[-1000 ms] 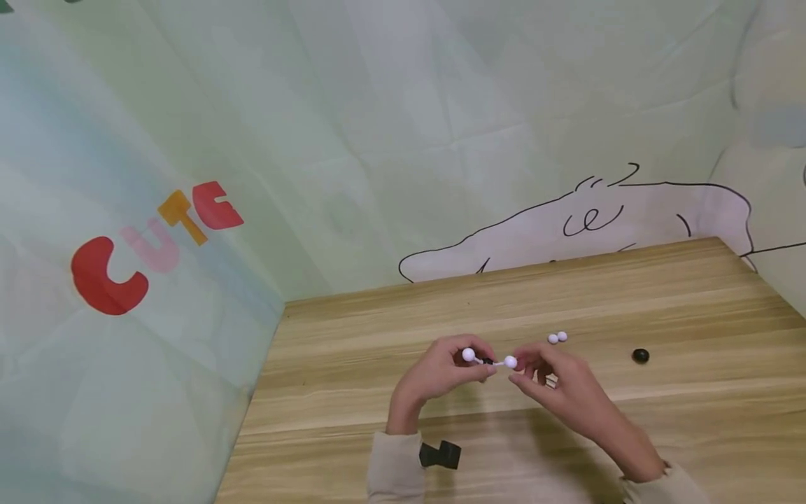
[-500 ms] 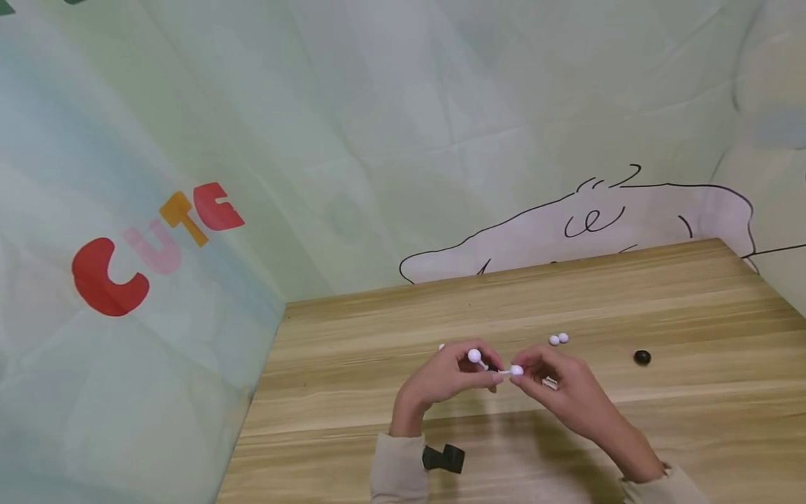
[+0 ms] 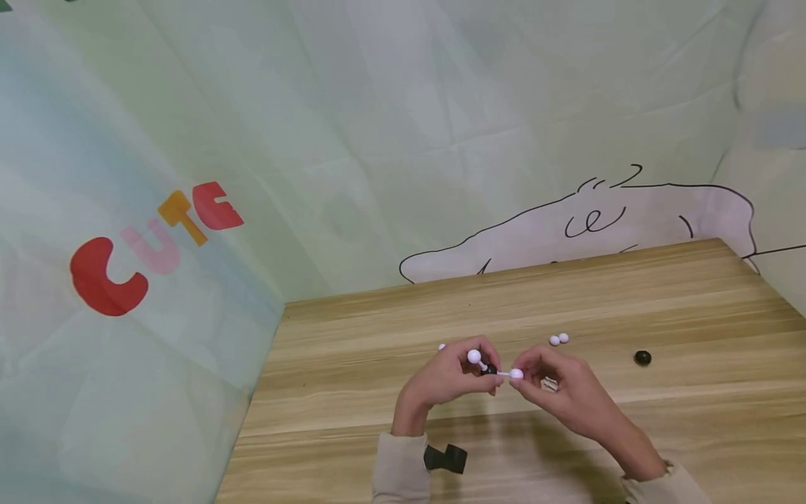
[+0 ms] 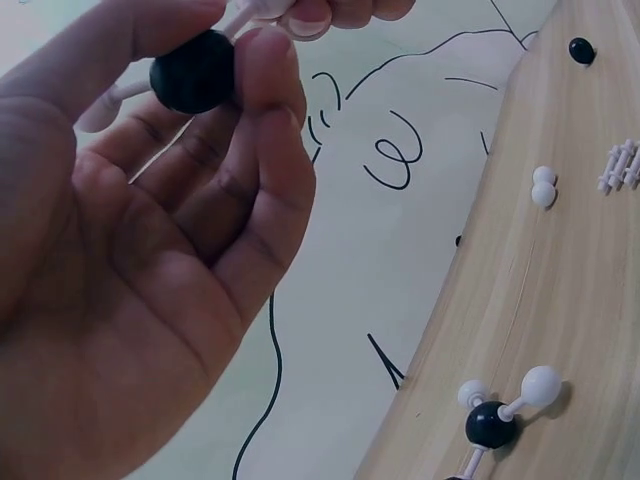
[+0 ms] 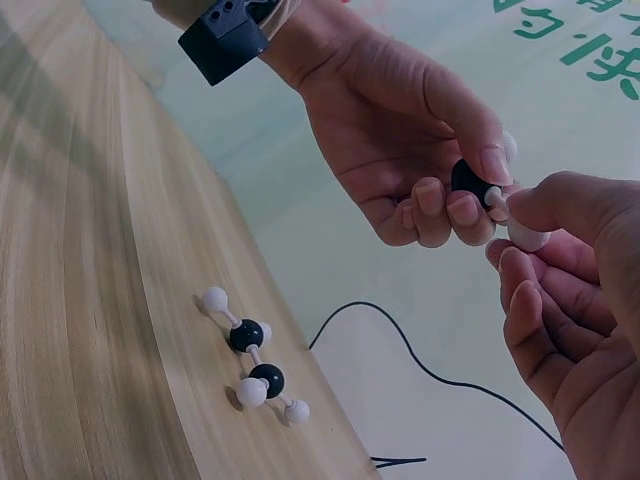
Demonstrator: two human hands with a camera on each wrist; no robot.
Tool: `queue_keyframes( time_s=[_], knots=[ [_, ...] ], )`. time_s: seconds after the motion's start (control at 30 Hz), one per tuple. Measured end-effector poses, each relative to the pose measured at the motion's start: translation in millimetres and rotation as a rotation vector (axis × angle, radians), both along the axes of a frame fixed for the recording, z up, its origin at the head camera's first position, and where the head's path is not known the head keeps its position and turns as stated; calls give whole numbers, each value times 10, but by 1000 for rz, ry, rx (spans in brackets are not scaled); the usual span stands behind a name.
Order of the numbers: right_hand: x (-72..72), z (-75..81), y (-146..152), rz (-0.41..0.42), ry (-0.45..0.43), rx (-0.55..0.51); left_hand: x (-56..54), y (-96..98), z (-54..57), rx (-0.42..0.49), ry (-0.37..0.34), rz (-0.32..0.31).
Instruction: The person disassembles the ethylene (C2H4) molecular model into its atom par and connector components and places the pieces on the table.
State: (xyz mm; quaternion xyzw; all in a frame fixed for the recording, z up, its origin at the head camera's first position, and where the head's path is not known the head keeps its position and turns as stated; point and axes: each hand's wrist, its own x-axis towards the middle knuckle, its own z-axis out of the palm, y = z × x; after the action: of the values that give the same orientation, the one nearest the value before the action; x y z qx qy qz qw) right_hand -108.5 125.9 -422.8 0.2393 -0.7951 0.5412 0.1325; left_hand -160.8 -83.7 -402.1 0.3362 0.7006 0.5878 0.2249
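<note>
Between the thumb and fingers of my left hand (image 3: 447,374) is the black ball (image 4: 195,72) of a ball-and-stick molecule model. One white ball (image 3: 474,356) stands out from it on a short white stick, on the palm side. A second white ball (image 5: 527,235) sits at the end of another stick, and the thumb and fingertips of my right hand (image 3: 563,385) pinch it. That stick bridges the small gap between the two hands, which are raised over the wooden table (image 3: 352,392).
On the table lies an assembled model (image 5: 250,337) with two black balls and several white ones. Further right are two white balls (image 4: 543,187), a group of white sticks (image 4: 620,165) and a loose black ball (image 3: 642,358). A printed curtain (image 3: 352,175) hangs behind the table.
The right fingertips have closed on the white ball at the stick's end. The held model has moved slightly right and down and turned, showing more of its black ball.
</note>
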Motion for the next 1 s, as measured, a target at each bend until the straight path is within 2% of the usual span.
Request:
queue_keyframes(
  time_s=[0.5, 0.83, 1.0],
  knots=[
    [0, -3, 42, 28, -75, -26, -9, 2, 10, 21, 10, -21],
    [-1, -30, 56, 44, -86, -50, -14, 12, 8, 9, 22, -43],
    [-2, -42, 63, 57, -62, -64, -22, 20, 13, 0, 18, -47]
  ],
)
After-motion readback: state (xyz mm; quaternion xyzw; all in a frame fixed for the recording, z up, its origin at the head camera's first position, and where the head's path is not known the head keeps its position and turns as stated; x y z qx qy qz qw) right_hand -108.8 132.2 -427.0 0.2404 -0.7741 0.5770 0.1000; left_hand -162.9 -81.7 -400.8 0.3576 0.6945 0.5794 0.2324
